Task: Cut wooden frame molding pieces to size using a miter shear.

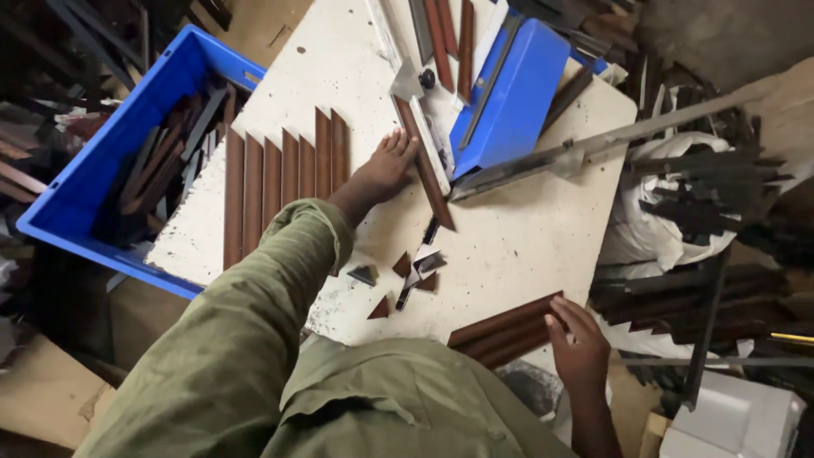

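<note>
My left hand (386,165) rests flat on a long brown strip (426,174) that lies under the blade of a blue guillotine cutter (509,89), pressing it against the white table (526,246). My right hand (578,346) lies at the table's near edge with its fingers on a small stack of brown strips (502,328). A row of several brown strips (280,182) lies side by side to the left of my left hand. Small triangular offcuts (403,280) sit on the table between my hands.
A blue plastic crate (93,182) with dark strips stands left of the table. The cutter's long metal lever (577,153) reaches out to the right. More brown strips (445,38) lie behind the cutter. Dark scrap pieces and a white sack (661,229) crowd the right side.
</note>
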